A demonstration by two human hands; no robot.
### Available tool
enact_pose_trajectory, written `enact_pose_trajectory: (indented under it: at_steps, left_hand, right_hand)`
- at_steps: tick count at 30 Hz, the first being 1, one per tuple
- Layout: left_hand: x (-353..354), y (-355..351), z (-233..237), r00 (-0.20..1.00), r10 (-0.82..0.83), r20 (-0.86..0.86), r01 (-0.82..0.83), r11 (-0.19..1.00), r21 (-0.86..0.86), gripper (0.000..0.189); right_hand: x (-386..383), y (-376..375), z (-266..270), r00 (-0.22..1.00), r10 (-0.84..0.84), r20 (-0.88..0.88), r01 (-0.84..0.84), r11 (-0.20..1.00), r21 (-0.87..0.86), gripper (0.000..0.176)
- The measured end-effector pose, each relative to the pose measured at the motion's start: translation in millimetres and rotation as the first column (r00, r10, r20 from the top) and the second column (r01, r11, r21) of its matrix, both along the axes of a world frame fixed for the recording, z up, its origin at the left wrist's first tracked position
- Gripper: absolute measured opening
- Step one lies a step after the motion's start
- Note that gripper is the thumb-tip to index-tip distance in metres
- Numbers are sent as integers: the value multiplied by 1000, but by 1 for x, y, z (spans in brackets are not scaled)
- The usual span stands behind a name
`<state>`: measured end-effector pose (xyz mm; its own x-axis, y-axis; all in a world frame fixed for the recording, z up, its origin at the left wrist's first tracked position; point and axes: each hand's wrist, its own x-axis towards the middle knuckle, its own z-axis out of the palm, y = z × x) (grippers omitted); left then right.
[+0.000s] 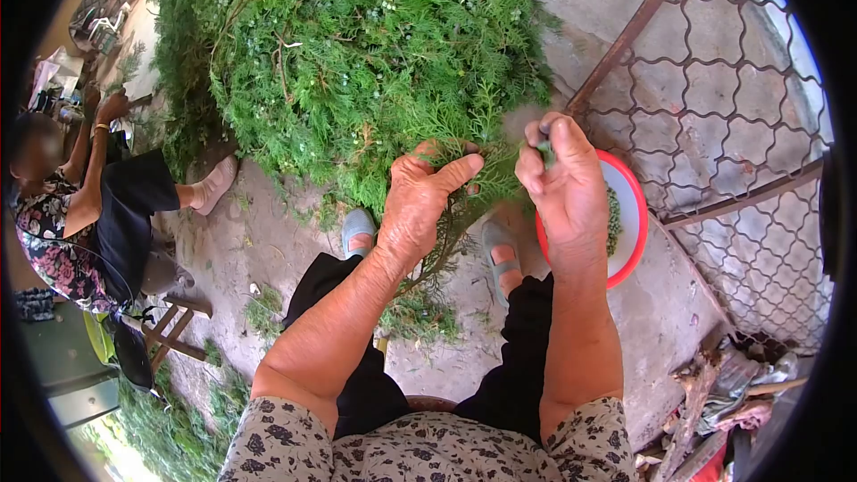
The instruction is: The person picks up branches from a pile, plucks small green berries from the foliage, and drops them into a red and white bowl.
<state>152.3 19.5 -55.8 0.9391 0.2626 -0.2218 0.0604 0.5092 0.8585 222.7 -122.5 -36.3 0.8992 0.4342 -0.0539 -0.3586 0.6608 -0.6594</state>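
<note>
My left hand (pixel 416 201) grips a leafy evergreen branch (pixel 451 232), its thumb pressed along the sprigs; the stem hangs down between my feet. To the right, my right hand (pixel 567 183) is raised with its fingers curled toward the palm. A bit of green shows among those fingers, too small to name. Partly behind my right wrist stands a white basin with a red rim (pixel 639 241), holding small green cones or berries (pixel 614 219). Just beyond both hands rises a big heap of cut evergreen branches (pixel 357 62) dotted with pale cones.
On the left another person (pixel 76 205) sits by a small wooden stool (pixel 174 330), hands raised near a sprig. A rusty-framed wire mesh panel (pixel 714 107) leans at the right. Sticks and scraps (pixel 714 402) lie at lower right, more greenery (pixel 178 424) at lower left.
</note>
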Motion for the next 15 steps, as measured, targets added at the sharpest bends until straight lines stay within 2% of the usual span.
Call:
enact_pose_trajectory:
  at_steps: [2, 4, 5, 7, 11, 13, 14, 15]
  left_hand:
    - [1, 1, -3, 1000, 26, -1, -26, 999, 46, 16]
    - [0, 1, 4, 997, 56, -51, -55, 998, 16, 17]
    - [0, 1, 6, 991, 84, -102, -86, 996, -12, 17]
    - [1, 4, 1, 989, 89, -116, -93, 995, -27, 18]
    - [3, 6, -5, 977, 126, -171, -145, 984, -103, 18]
    - [2, 4, 2, 980, 127, -151, -152, 975, -165, 18]
    - [1, 3, 6, 983, 131, -132, -158, 961, -226, 17]
    - [1, 3, 8, 983, 131, -132, -159, 961, -226, 17]
  right_hand:
    - [0, -2, -4, 999, 48, 17, -49, 997, 51, 13]
    - [-1, -1, 2, 998, -55, 23, 58, 988, -143, 13]
    - [0, -1, 2, 998, -55, 24, 58, 988, -142, 13]
    - [3, -2, 2, 978, -177, 110, 202, 939, -280, 13]
    - [5, -3, 0, 962, -265, 59, 270, 910, -316, 13]
    - [3, -6, 0, 998, -60, -28, 46, 931, -362, 14]
    - [1, -6, 3, 1000, 16, -9, -18, 924, -383, 13]
    - [-2, -6, 6, 1000, 16, -10, -19, 924, -382, 13]
